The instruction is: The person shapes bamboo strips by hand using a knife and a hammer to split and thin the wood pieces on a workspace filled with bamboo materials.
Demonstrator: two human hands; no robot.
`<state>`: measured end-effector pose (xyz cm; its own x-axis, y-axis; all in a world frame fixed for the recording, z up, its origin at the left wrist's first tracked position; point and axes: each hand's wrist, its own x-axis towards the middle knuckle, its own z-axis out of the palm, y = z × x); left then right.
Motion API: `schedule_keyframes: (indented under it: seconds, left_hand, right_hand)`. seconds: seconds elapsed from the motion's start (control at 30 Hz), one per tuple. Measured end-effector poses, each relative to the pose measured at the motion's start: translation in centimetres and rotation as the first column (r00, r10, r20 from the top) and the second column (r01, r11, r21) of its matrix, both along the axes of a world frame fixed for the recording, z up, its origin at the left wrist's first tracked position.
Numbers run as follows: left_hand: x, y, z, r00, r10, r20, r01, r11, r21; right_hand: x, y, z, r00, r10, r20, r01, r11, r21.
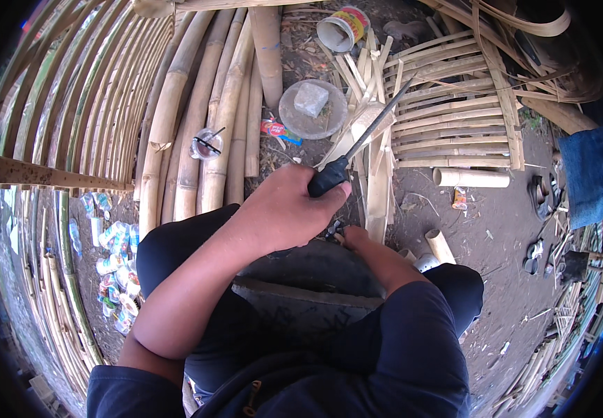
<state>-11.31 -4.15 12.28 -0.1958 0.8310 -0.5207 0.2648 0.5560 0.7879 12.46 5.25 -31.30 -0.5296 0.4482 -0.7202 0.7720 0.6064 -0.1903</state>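
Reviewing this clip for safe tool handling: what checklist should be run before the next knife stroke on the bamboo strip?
1. Left hand wrapped firmly round the knife handle: ok.
2. Blade angled away from the body: ok.
3. Right hand out of the blade's path: ok, it sits low near the knees, below the handle.
4. Right hand gripping the bamboo strip: cannot tell, fingers hidden.
5. Blade edge seated on the strip: cannot tell.
6. Woven bamboo panel beyond the tip, no other person there: ok.
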Motion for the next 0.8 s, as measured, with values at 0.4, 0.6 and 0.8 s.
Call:
schedule_keyframes:
  seconds: [0.4, 0.6, 0.8]
  left_hand:
    - [-1.3, -0.3, -0.1, 0.993, -0.030, -0.118, 0.040, 0.996, 0.080]
    - [-1.2, 1.4, 0.8, 0.920, -0.133, -0.369, 0.156, 0.987, 0.034]
    - [-1.4, 2.6, 1.5, 0.955, -0.100, -0.281, 0.102, 0.995, -0.004]
  right_hand:
    - [-2.5, 1.9, 4.4, 0.959, 0.276, 0.057, -0.279, 0.960, 0.037]
    - [-2.4, 3.4, 7.2, 0.932, 0.303, 0.197, -0.328, 0.939, 0.107]
    - [-1.5, 6.6, 18.8, 0.997, 0.031, 0.073, -0.042, 0.986, 0.161]
